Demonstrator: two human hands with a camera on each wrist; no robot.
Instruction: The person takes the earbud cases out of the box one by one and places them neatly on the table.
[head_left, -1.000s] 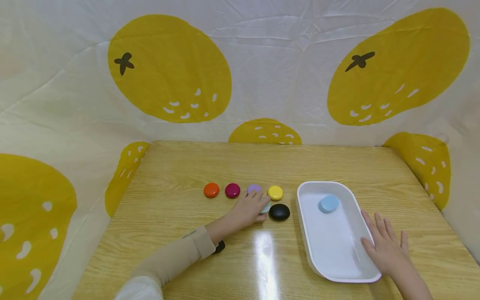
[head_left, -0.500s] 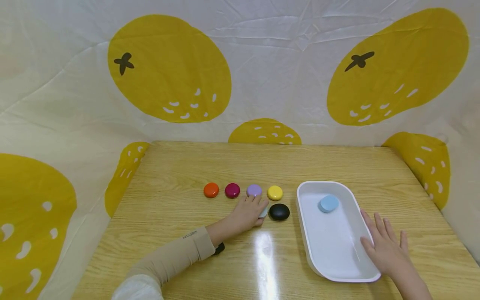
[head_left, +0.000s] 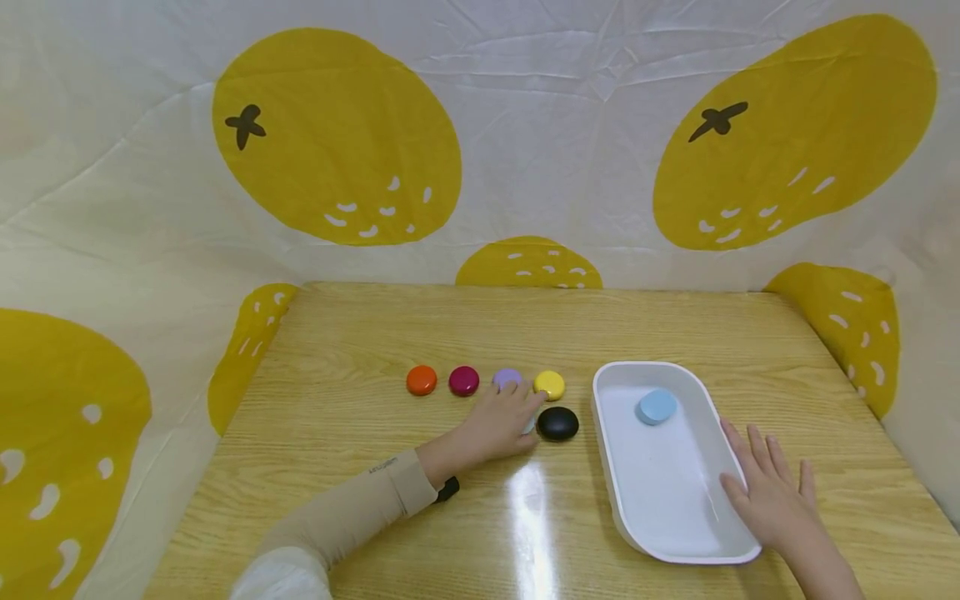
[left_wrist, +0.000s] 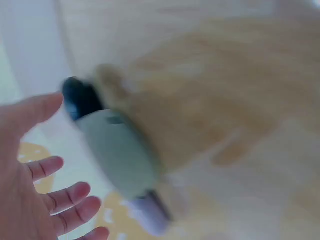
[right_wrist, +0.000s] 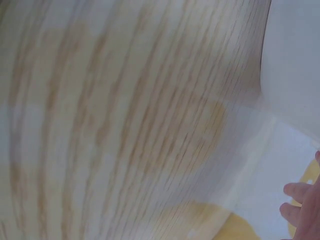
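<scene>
My left hand (head_left: 498, 423) reaches over a pale green rounded piece (left_wrist: 120, 155), which it mostly hides in the head view. In the left wrist view its thumb and fingers are spread beside this piece, a gap showing between. A black oval piece (head_left: 558, 424) lies just right of the fingers. Behind them sit a lavender disc (head_left: 507, 378) and a yellow disc (head_left: 550, 386). My right hand (head_left: 772, 496) rests with extended fingers at the right rim of a white tray (head_left: 675, 500). Inside that tray, toward the far end, is a light blue disc (head_left: 657, 407).
A magenta disc (head_left: 464, 381) and an orange disc (head_left: 422, 380) continue the row to the left on the wooden table (head_left: 360, 333). Under the left wrist a small black object (head_left: 447, 490) shows. A fruit-patterned cloth (head_left: 555, 150) hangs behind the table.
My left hand drew back slightly, then moved a little right and away from me, its fingers spreading over the pale green piece. My right hand and the tray have stayed put.
</scene>
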